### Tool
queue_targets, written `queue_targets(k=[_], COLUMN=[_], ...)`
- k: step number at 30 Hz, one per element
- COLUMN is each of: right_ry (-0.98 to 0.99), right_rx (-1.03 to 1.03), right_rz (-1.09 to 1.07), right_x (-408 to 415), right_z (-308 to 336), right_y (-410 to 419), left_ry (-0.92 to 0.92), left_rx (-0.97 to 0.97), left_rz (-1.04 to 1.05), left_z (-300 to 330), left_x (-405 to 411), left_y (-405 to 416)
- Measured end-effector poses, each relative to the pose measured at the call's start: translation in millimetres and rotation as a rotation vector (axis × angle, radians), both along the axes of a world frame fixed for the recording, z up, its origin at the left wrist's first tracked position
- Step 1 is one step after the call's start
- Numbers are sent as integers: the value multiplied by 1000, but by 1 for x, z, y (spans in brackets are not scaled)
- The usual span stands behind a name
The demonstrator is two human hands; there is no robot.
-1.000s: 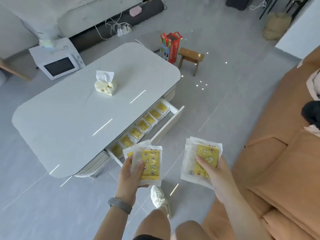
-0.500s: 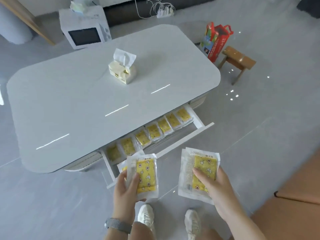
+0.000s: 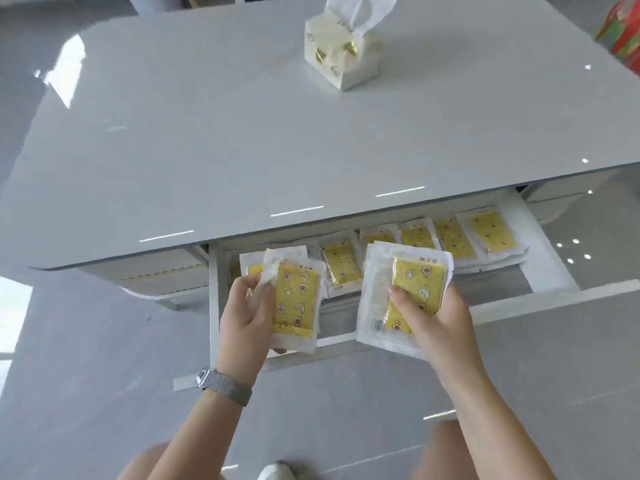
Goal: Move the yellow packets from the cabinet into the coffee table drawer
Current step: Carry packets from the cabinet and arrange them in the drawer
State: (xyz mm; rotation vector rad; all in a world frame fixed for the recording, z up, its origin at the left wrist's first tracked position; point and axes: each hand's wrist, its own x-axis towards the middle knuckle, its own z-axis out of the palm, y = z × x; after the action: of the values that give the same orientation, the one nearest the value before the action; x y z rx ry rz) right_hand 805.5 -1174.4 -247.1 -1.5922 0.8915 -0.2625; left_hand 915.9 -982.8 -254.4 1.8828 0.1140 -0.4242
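Note:
The white coffee table drawer (image 3: 540, 299) stands pulled open under the table top (image 3: 242, 150). Several yellow packets (image 3: 450, 237) lie in a row along its back. My left hand (image 3: 246, 317), with a watch on the wrist, grips a small stack of yellow packets (image 3: 294, 299) over the drawer's left part. My right hand (image 3: 433, 317) holds another stack of yellow packets (image 3: 412, 278) over the drawer's middle, thumb on top. Both stacks hide part of the drawer's inside.
A tissue pack (image 3: 341, 50) stands on the far side of the table top. A red bag (image 3: 623, 36) shows at the right edge. Grey tiled floor (image 3: 86, 393) surrounds the table. My knees and a shoe (image 3: 275, 472) are at the bottom.
I have stepped up close to the table and leaned over it. Both hands, each still holding its packets, have moved forward from in front of the drawer to above it.

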Motion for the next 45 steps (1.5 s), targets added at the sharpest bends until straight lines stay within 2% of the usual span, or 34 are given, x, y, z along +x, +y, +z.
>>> queue_targets(k=[3,6,10,16,18,24,26,29,32,35,40,45], right_ry=[22,73,43,157,119,-119,-129,-78,-35,-15,-69,-102], right_rx=[-228,-460,-420,-414,-340,233,328,335,383,403,408,415], right_rz=[136,228,187,192,179,88,146,238,267,274,287,292], right_x=[29,41,41,44,44,54,66,84,92,93,95,95], right_z=[-34,-50,-45,-42,-42,-28,-25,-32,-44,-49,-53,-55], right_y=[-2,-3,-8,-5,-6,5,19,46,61,63,62,62], left_ry=[-51,-80,-96,-33,-35,-33,-45,-10,101,137,63,-6], left_rx=[33,-93,-157,-155,-157,-253,-255,-263,-311,-311,-233,-246], left_rz=[58,162,182,197,174,111,118,129,150,61,-36,-149], left_z=[-17,-26,-29,-40,-44,-37,-34,-35,-35,-33,-38,-39], left_x=[10,22,24,29,29,19,12,8,8,7,12,11], left_y=[2,-2,-2,2,2,-6,-10,-9,-1,4,2,-3])
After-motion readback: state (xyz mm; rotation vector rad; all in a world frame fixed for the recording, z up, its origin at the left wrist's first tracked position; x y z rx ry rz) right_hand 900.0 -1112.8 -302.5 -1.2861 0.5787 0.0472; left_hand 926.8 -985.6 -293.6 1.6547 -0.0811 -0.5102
